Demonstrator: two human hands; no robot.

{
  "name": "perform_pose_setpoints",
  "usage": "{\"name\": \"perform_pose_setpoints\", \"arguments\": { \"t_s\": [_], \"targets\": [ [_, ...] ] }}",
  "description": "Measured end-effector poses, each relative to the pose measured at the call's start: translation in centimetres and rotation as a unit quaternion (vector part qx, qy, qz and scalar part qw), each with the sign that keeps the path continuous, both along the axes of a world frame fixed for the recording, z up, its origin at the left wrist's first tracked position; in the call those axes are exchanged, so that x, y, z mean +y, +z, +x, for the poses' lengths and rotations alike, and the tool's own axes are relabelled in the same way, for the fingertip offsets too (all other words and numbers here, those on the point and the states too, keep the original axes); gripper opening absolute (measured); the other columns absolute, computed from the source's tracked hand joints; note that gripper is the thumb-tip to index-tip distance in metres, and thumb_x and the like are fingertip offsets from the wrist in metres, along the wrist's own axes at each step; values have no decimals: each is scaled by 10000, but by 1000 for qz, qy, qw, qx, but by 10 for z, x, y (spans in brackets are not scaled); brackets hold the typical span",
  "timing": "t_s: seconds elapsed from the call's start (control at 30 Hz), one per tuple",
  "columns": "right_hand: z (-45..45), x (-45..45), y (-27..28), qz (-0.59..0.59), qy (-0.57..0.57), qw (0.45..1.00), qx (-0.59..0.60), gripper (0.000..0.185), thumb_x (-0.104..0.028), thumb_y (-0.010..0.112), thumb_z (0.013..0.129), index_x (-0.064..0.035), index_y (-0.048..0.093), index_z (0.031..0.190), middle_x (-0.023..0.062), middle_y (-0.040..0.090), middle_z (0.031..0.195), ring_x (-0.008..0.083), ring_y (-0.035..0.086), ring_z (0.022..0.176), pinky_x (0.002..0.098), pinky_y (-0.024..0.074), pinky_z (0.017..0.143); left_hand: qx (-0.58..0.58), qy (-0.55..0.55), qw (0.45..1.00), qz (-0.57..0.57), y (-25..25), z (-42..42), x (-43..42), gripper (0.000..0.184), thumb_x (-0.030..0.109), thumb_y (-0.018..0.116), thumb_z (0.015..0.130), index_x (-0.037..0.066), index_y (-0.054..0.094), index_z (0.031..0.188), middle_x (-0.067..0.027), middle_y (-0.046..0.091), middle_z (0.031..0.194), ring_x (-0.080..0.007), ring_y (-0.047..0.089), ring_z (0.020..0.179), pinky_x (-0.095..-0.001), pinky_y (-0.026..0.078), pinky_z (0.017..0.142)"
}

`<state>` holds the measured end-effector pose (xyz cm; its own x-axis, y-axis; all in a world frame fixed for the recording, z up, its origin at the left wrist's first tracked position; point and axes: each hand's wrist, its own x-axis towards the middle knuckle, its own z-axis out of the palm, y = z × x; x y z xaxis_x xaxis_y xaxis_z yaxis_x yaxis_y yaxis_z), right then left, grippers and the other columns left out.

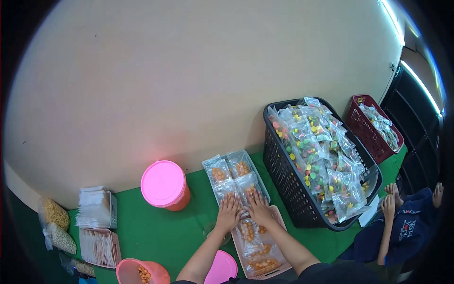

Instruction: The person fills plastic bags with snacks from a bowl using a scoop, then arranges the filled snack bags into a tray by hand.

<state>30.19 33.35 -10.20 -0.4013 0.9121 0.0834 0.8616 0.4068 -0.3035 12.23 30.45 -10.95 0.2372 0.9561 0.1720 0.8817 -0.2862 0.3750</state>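
My left hand (229, 212) lies flat with fingers spread on a clear bag of orange balls in the grey tray (266, 188). Beside it, my right hand (259, 208) rests flat on another such bag (246, 182), fingers stretched forward. Two more filled bags (218, 173) lie at the far end of that tray. Below my hands is a pale pink basket (283, 218) holding a filled bag (249, 235) and loose orange balls (263, 265).
A large black basket (283, 182) of colourful candy bags stands right, a maroon basket (366, 130) behind it. A pink-lidded tub (163, 183), a pink bucket (158, 270), a pink lid (222, 270) and packet baskets (113, 215) are left. A person in dark blue (402, 232) is at right.
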Motion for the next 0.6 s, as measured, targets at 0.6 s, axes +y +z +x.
{"name": "perform_pose_setpoints", "arguments": {
  "t_s": [0.6],
  "targets": [
    [-10,-123,-40,-109,-206,919,320,729,-202,754,692,32,355,1254,266,445,1192,387,439,1130,421,355,982,30,-21,999,1,34,1,-5,604,265,453,908,153,225,1456,-68,157,1528,-317,84,1413,-587,75,1091]
  ]
}}
